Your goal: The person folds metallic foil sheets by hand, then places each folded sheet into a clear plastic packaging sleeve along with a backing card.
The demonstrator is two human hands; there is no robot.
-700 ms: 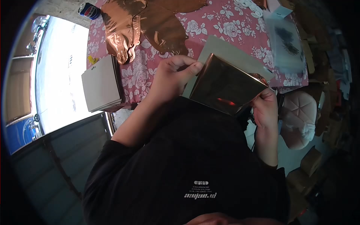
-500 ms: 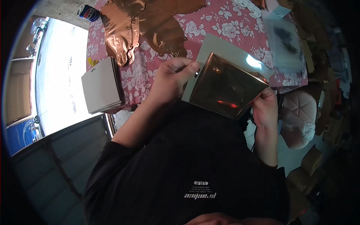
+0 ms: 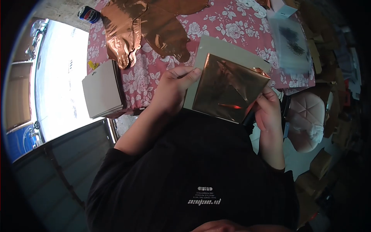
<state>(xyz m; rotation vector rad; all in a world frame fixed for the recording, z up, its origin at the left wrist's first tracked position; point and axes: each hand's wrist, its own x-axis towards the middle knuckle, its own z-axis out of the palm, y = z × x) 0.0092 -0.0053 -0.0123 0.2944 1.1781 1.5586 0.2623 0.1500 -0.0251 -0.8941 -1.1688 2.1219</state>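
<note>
My left hand [image 3: 176,86] pinches the left edge of a pale grey board [image 3: 228,50] between thumb and bent fingers. Over the board's near part lies a shiny copper-coloured foil sheet [image 3: 222,91], creased near its right side. At the right edge of the foil my right hand [image 3: 268,108] is closed, thumb and fingers gripping it; whether it also grips the board is hidden. Both pieces are held tilted in front of my chest, above the near edge of the table.
Large copper-coloured glossy pieces [image 3: 162,36] lie on the pink floral tablecloth [image 3: 232,29]. A stack of grey boards [image 3: 102,91] sits at the table's left edge, a drink can [image 3: 89,14] at far left. Clear plastic sleeves [image 3: 290,44] lie right, near a cushioned seat [image 3: 307,116].
Both hands have shifted slightly left with the board and foil. The foil now shows a sharper crease and its right corner sits a little higher. The view has moved slightly.
</note>
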